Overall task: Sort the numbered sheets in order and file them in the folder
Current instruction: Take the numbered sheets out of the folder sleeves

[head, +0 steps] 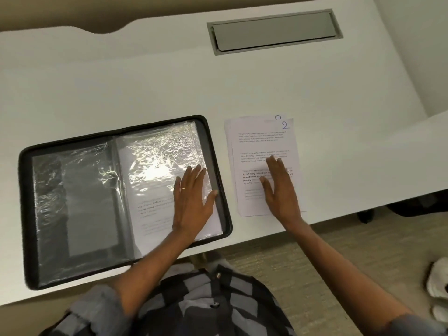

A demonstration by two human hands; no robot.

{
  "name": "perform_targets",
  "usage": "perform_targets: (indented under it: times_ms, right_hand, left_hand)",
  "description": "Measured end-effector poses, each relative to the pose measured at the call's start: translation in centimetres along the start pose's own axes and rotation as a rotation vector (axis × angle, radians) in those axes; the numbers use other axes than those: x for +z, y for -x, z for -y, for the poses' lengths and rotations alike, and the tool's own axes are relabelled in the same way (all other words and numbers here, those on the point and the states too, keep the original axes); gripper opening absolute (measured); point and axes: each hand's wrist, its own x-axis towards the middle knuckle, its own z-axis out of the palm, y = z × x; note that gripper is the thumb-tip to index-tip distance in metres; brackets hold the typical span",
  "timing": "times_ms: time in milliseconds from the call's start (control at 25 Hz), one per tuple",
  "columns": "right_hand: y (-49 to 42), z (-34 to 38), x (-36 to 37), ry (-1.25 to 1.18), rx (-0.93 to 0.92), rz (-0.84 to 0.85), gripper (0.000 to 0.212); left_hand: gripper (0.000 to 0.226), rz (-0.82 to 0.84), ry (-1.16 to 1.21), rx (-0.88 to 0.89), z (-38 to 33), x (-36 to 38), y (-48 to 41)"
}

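Note:
A black zip folder [29, 214] lies open on the white desk, its clear plastic sleeves glaring under the light. A printed sheet [150, 207] sits inside the right-hand sleeve. My left hand [192, 197] rests flat on that sleeve, fingers straight, thumb at the folder's right rim. To the right lies a small stack of printed sheets [261, 144]; the top one bears a blue "2" [285, 124], and another number peeks out behind it. My right hand [278, 185] lies flat on the stack with fingers straight.
A grey cable hatch [274, 31] is set into the desk [145, 88] at the back. The desk's front edge runs just below the stack. Carpet and a white shoe [438, 284] show at the lower right.

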Motion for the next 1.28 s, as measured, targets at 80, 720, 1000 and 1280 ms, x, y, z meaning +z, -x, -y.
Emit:
perform_targets:
  times_ms: [80,720,1000,1280]
  right_hand:
    - [1.4,2.4,2.4,0.067,-0.129,0.081,0.062]
    - [2.1,17.9,11.3,-0.124,-0.546,0.474,0.067]
    - [3.9,27.9,14.5,-0.239,-0.716,0.669,0.070]
    - [3.6,28.9,21.1,0.051,-0.924,0.693,0.073]
  left_hand:
    - [0.078,0.029,-0.156,-0.016,2.2,0.0,1.6]
    - [0.059,-0.195,0.516,-0.175,1.3,-8.9,6.1]
    - [0.073,-0.479,0.402,-0.261,4.4,-16.5,9.5]
    - [0.073,-0.394,-0.035,-0.364,10.5,-16.8,11.1]
